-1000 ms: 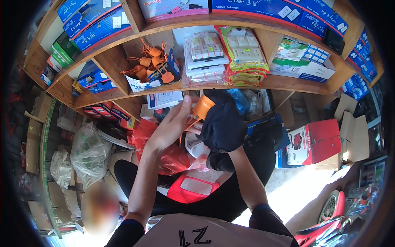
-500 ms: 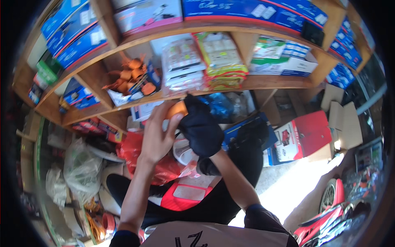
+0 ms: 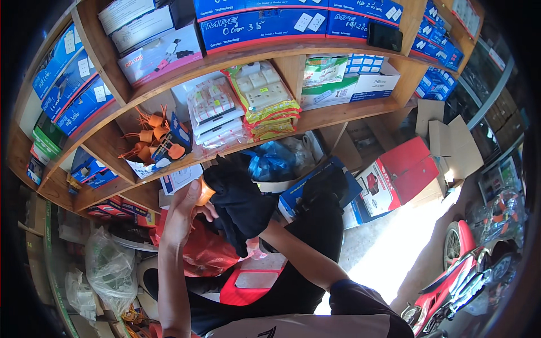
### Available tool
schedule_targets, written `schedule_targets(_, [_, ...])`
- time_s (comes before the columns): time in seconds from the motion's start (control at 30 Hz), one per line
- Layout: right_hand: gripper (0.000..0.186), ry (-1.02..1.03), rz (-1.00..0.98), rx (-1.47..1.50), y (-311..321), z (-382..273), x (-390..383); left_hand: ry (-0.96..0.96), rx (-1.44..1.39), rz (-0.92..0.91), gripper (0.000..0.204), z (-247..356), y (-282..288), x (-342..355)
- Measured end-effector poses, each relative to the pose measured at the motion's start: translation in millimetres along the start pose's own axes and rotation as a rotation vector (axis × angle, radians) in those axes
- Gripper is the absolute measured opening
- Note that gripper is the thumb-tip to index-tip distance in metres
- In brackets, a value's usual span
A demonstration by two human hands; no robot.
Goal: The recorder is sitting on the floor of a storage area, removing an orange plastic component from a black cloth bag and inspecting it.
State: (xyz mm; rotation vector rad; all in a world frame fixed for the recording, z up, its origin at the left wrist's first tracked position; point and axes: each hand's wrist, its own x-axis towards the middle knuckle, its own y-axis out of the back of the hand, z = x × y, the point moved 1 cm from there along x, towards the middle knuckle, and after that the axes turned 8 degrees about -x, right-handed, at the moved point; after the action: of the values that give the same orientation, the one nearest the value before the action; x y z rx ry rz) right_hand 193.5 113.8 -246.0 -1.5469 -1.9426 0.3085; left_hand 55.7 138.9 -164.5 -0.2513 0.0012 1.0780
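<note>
My left hand (image 3: 183, 209) is closed around a small orange rounded piece (image 3: 205, 193), its colour like that of the orange wired parts on the shelf. Draped over my right hand is a black cloth (image 3: 239, 197), which hides the fingers. The cloth is bunched and touches the right side of the orange piece. Both hands are up in front of the lower shelf edge. Below them lie a red plastic bag (image 3: 209, 254) and a red-framed thing with a pale panel (image 3: 248, 284), between my legs.
The wooden shelf (image 3: 321, 115) holds orange wired parts (image 3: 151, 137), bagged white switch plates (image 3: 262, 90) and blue boxes (image 3: 262, 27). A black phone (image 3: 385, 37) rests on the shelf. Right are a red-and-white carton (image 3: 394, 174) and a red motorbike (image 3: 451, 276); left, a clear plastic bag (image 3: 110, 270).
The whole view has shifted, so the shelf and my hands appear further left. My left hand has turned on the orange piece. The cloth now covers the white bowl seen before.
</note>
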Motion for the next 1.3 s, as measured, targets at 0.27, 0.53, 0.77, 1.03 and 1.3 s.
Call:
schedule_targets(0.27, [0.026,0.092,0.283,-0.630,-20,-36,-8,-0.446,0.579,0.141,0.043,1,-13,3])
schedule_targets(0.53, [0.027,0.009,0.106,-0.023,9,22,0,0.131,-0.034,0.011,0.059,-4,7,9])
schedule_targets(0.77, [0.024,0.239,0.433,-0.550,-9,8,3,-0.470,0.735,0.145,0.041,-10,-4,9])
schedule_targets(1.03, [0.023,0.063,0.374,-0.636,-3,16,-11,-0.112,0.486,0.105,0.045,-4,4,1])
schedule_targets(1.3, [0.019,0.312,0.338,-0.758,9,30,6,-0.204,0.409,0.088,0.047,-22,21,0])
